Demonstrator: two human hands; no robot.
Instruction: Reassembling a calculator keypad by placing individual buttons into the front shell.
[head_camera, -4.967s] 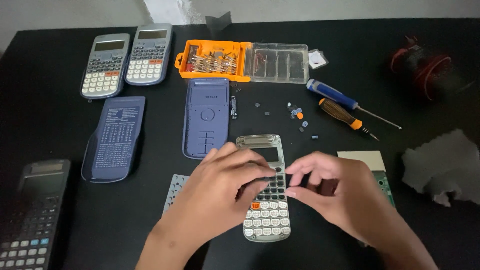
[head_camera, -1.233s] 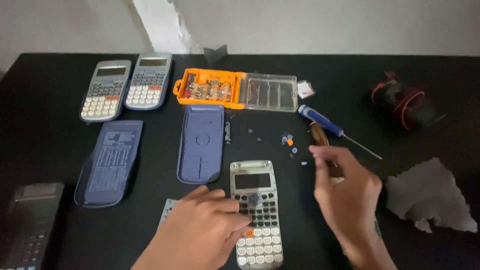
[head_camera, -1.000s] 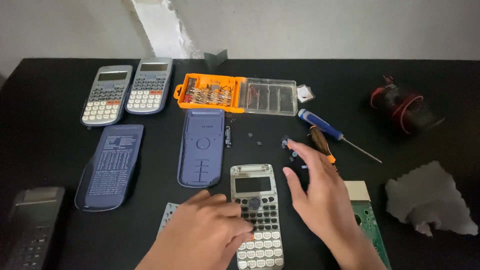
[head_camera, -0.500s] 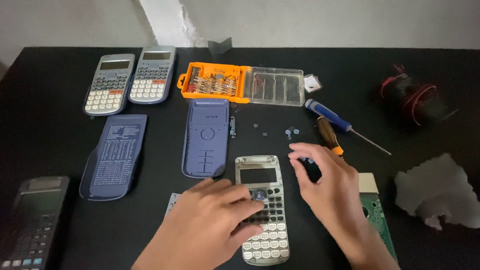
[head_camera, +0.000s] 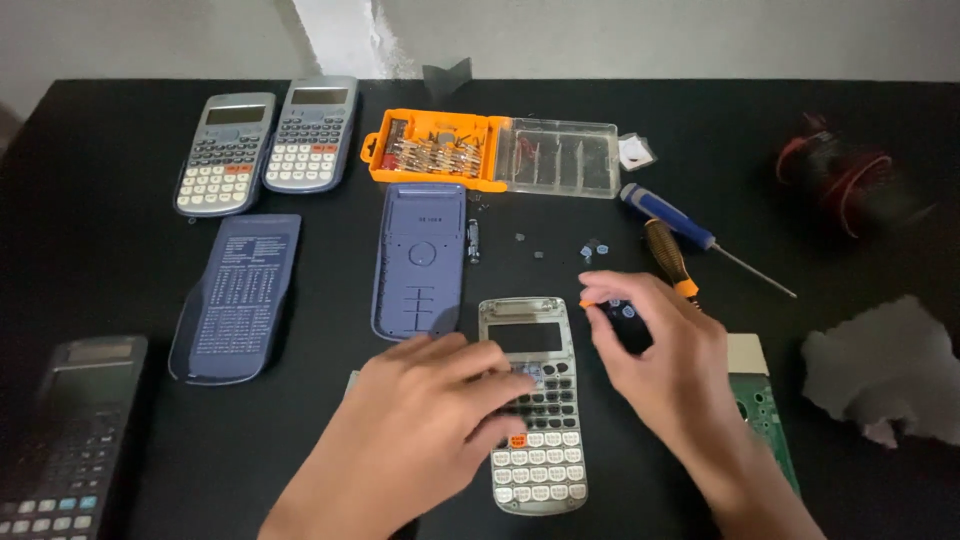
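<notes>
A grey calculator front lies face up on the black table. My left hand rests across its left side, fingers pressed on the upper keys, holding it down. My right hand hovers just right of the calculator's top. Its thumb and forefinger pinch a small orange piece. Two small pale blue pieces show under its curled fingers. More tiny loose pieces lie beyond the hand.
A blue back cover and blue slide cover lie left. Two grey calculators and an orange bit case sit behind. Two screwdrivers, a green circuit board, crumpled paper, wires and a dark calculator surround.
My right hand reached toward the loose pieces by the screwdrivers and came back beside the calculator's top with the orange piece. My left hand stayed on the calculator.
</notes>
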